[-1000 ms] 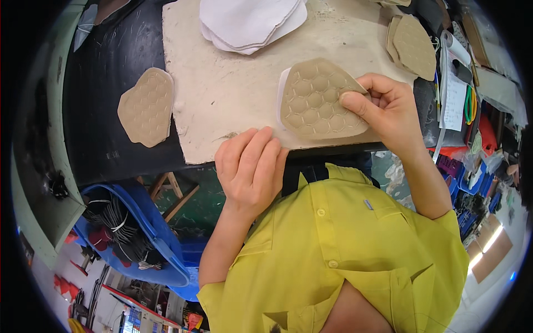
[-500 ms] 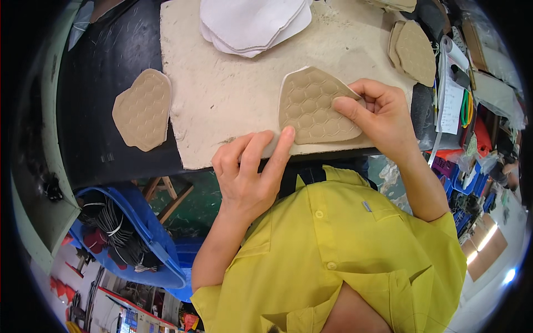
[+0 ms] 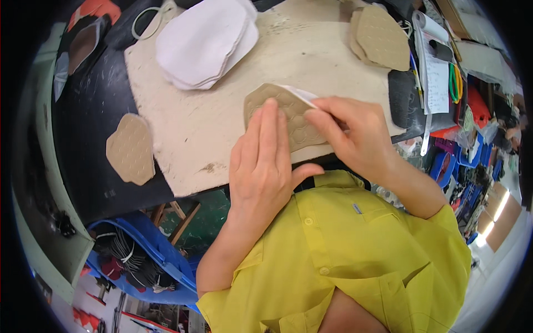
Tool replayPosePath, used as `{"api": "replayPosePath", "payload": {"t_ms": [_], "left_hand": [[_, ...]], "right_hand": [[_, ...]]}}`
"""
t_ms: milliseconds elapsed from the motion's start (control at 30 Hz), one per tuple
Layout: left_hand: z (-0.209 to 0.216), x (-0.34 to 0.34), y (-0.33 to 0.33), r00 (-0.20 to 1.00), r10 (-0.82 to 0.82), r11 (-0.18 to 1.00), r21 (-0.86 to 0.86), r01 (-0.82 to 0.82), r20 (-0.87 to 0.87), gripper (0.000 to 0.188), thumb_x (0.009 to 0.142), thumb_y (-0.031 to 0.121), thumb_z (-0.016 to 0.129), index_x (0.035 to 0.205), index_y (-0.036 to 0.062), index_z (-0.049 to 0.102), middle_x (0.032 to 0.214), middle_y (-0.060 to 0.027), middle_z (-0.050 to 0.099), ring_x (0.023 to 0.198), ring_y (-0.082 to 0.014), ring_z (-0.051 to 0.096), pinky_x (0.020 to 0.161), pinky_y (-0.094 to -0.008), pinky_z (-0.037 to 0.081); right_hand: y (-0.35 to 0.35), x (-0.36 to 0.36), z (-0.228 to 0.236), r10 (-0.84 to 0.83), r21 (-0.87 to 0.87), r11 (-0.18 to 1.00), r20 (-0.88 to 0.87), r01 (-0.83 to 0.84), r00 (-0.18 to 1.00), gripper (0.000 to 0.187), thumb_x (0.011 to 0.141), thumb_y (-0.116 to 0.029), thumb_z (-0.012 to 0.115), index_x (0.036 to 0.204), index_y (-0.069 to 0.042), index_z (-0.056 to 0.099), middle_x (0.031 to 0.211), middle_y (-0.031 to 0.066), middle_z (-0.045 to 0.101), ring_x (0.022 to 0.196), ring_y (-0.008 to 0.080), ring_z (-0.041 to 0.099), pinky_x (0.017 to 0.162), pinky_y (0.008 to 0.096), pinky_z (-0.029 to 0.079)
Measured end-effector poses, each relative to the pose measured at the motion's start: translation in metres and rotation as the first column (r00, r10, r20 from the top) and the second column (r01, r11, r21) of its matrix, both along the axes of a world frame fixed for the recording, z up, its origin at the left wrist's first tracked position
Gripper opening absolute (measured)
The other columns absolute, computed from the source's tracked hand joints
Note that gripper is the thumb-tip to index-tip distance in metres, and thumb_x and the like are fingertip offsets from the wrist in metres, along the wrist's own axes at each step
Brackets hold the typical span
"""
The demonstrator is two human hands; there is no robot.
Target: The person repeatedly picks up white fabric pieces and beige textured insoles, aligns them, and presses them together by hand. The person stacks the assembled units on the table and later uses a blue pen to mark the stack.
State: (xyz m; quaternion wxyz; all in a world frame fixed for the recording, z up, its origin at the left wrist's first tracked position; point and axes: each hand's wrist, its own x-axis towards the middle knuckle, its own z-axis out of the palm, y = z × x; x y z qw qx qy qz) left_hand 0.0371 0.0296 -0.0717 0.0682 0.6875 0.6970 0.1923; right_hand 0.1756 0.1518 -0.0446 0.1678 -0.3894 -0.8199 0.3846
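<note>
A tan padded piece [image 3: 300,130] with an embossed honeycomb pattern lies at the near edge of a pale board [image 3: 191,133]. White backing [image 3: 300,94] shows along its far right edge. My left hand [image 3: 261,158] rests on its left part, fingers stretched flat and thumb out to the side. Between thumb and fingers, my right hand [image 3: 361,133] pinches the right edge of the piece; its fingertips are partly hidden. Beyond the hands lies a stack of white sheets [image 3: 202,44] cut to a rounded shape.
Left of the board, tan pieces [image 3: 130,152] lie on the black table [image 3: 91,172]. More tan pieces [image 3: 380,39] are stacked at the far right. A written notepad [image 3: 436,83] sits beside green and yellow bands [image 3: 456,83]. A blue bin [image 3: 158,250] holding dark cords stands below the table.
My left hand has moved from the board's edge onto the tan piece and flattened. My right hand keeps its pinch, with more white backing showing. The view has shifted.
</note>
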Motion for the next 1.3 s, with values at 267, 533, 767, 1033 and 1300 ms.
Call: {"api": "replayPosePath", "payload": {"t_ms": [267,533,767,1033,1300], "left_hand": [[0.002,0.007,-0.005,1.000,-0.015,0.994,-0.108,0.016,0.014,0.080,0.071,0.066,0.063,0.136,0.0199,0.059,0.151,-0.0212,0.036,0.131,-0.0378,0.039,0.104,-0.0450,0.035],[0.007,-0.026,-0.013,0.865,0.162,0.900,0.288,-0.327,0.476,0.081,0.077,0.040,0.081,0.144,0.0094,0.047,0.154,-0.0208,0.032,0.129,-0.0346,0.045,0.099,-0.0414,0.042],[0.026,-0.104,-0.038,0.227,0.285,0.621,0.001,-0.784,0.931,0.063,0.081,0.007,0.078,0.137,0.0005,0.051,0.102,-0.0071,0.066,0.095,-0.0123,0.062,0.078,-0.0225,0.049],[-0.012,-0.139,-0.079,0.809,0.570,0.819,0.171,-0.548,-0.142,0.043,0.081,0.030,0.078,0.122,0.0186,0.069,0.139,-0.0097,0.054,0.135,-0.0340,0.042,0.110,-0.0480,0.025],[0.014,-0.109,-0.047,0.840,0.531,0.791,0.420,-0.444,-0.113,0.032,0.087,0.004,0.068,0.119,0.0018,0.067,0.126,-0.0175,0.064,0.118,-0.0361,0.058,0.101,-0.0426,0.044]], "right_hand": [[0.008,0.008,-0.001,-0.136,-0.181,0.972,0.077,0.148,0.988,0.018,0.084,-0.011,0.073,0.076,0.001,0.062,0.063,0.0109,0.065,0.052,0.0221,0.064,0.050,0.0294,0.049],[0.004,0.007,0.000,0.092,-0.070,0.992,-0.188,-0.107,0.978,0.008,0.082,-0.004,0.074,0.082,-0.002,0.067,0.068,0.0106,0.065,0.056,0.0238,0.063,0.050,0.0310,0.047],[0.008,-0.040,0.011,0.348,0.395,0.891,-0.275,-0.225,0.896,0.014,0.078,0.002,0.074,0.089,-0.005,0.070,0.077,0.0081,0.067,0.069,0.0266,0.065,0.060,0.0316,0.051],[0.077,-0.107,-0.016,0.511,0.620,0.698,-0.079,-0.359,0.856,0.019,0.078,-0.007,0.072,0.097,-0.006,0.071,0.092,0.0048,0.070,0.092,0.0291,0.064,0.079,0.0376,0.051],[0.040,-0.040,0.027,0.466,0.835,0.495,-0.022,-0.240,0.885,0.021,0.071,-0.012,0.067,0.092,-0.007,0.070,0.085,0.0063,0.067,0.084,0.0235,0.064,0.077,0.0380,0.050]]}}
